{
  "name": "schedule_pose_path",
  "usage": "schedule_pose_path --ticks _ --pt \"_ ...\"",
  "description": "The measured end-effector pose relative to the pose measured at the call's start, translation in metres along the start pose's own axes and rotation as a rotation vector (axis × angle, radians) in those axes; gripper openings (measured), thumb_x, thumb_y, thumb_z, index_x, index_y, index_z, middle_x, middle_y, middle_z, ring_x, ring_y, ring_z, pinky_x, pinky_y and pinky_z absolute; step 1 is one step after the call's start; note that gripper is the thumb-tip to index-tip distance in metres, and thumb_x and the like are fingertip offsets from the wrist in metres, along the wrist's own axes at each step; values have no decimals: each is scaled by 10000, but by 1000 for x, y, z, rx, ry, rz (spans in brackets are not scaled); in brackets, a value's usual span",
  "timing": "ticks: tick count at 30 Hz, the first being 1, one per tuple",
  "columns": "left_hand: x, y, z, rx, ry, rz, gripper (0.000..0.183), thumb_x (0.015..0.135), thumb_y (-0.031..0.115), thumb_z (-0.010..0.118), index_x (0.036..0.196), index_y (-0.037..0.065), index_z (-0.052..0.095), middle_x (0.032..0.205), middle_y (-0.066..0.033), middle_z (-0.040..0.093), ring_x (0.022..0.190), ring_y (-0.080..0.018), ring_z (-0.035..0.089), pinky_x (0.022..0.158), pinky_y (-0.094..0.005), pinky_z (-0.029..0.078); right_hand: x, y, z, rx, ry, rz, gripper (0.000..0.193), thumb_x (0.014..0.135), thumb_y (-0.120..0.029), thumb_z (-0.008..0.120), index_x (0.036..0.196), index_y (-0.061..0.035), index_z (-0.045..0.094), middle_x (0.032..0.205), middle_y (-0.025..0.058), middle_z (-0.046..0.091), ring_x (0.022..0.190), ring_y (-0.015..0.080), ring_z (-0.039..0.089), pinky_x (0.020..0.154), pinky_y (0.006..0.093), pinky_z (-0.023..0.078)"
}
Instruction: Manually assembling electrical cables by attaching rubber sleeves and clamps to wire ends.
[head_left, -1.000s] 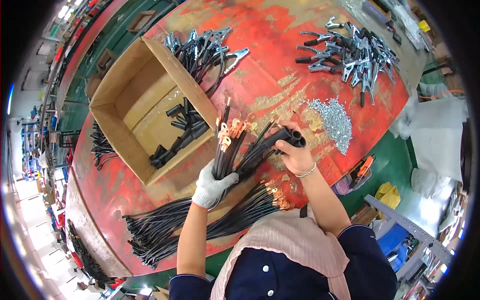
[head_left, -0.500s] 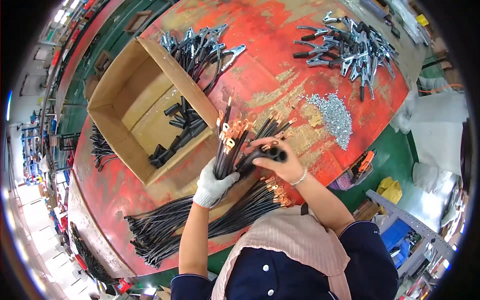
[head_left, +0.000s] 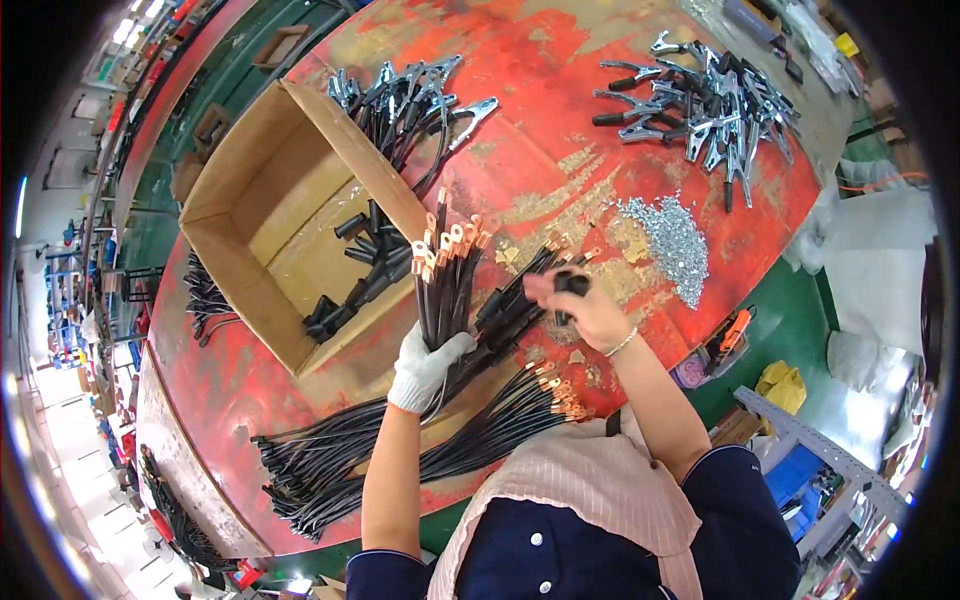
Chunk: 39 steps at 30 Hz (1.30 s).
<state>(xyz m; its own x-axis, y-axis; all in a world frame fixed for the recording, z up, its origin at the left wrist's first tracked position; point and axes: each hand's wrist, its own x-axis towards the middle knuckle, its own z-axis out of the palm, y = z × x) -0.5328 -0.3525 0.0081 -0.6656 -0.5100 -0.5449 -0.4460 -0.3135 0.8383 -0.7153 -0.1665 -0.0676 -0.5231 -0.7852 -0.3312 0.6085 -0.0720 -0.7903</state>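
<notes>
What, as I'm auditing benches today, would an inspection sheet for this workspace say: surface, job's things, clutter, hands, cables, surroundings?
Surface: red table, paint worn in patches.
Job's things: cardboard box with black tubes inside; metal clamps in two piles; heap of small silver pieces.
Clutter: a few silver pieces loose at the heap's edge.
Hands: white-gloved left hand grips black cables; bare right hand, partly blurred, holds another black tube.
Cables: held bundle has copper ends; other cables lie on the table.
Surroundings: green floor, yellow bag and grey rack at right.
</notes>
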Motion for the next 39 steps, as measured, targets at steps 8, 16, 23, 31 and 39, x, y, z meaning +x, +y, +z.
schedule_pose_path --ticks 8,16,23,31,39 --pt "-6 -15 -10 72 -87 19 347 785 31 734 1097 -7 586 989 -78 691 900 -158 661 835 -312 530 14 -60 38 476 74 -14 388 913 -64 637 1292 -68 557 1083 33 640 1021 155 608 864 329 500" --pt "-18 10 -1 218 -145 23 377 743 35 762 1085 12 605 954 -58 686 884 -147 652 835 -308 522 30 -83 63 406 91 -239 321 916 -141 683 1219 -79 593 1030 -4 642 967 125 615 826 307 501" --pt "-16 8 -1 263 -128 10 398 729 91 787 1078 16 612 940 -52 682 856 -132 628 817 -294 508 35 -87 71 382 115 -152 293 918 -116 674 1204 -96 613 1062 -4 665 878 74 609 730 224 506" --pt "-8 -5 -5 174 -82 28 392 706 97 799 1028 8 595 887 -54 667 804 -140 627 766 -298 514 22 -111 57 -6 107 -231 320 808 -71 782 1098 -23 654 891 -1 642 802 85 604 702 247 495" --pt "-8 -8 0 144 -156 -1 359 664 18 792 957 -4 586 868 -89 669 797 -184 675 739 -326 548 40 -124 57 -361 132 -291 293 776 -65 810 1017 -12 651 887 13 645 761 85 615 665 239 509"
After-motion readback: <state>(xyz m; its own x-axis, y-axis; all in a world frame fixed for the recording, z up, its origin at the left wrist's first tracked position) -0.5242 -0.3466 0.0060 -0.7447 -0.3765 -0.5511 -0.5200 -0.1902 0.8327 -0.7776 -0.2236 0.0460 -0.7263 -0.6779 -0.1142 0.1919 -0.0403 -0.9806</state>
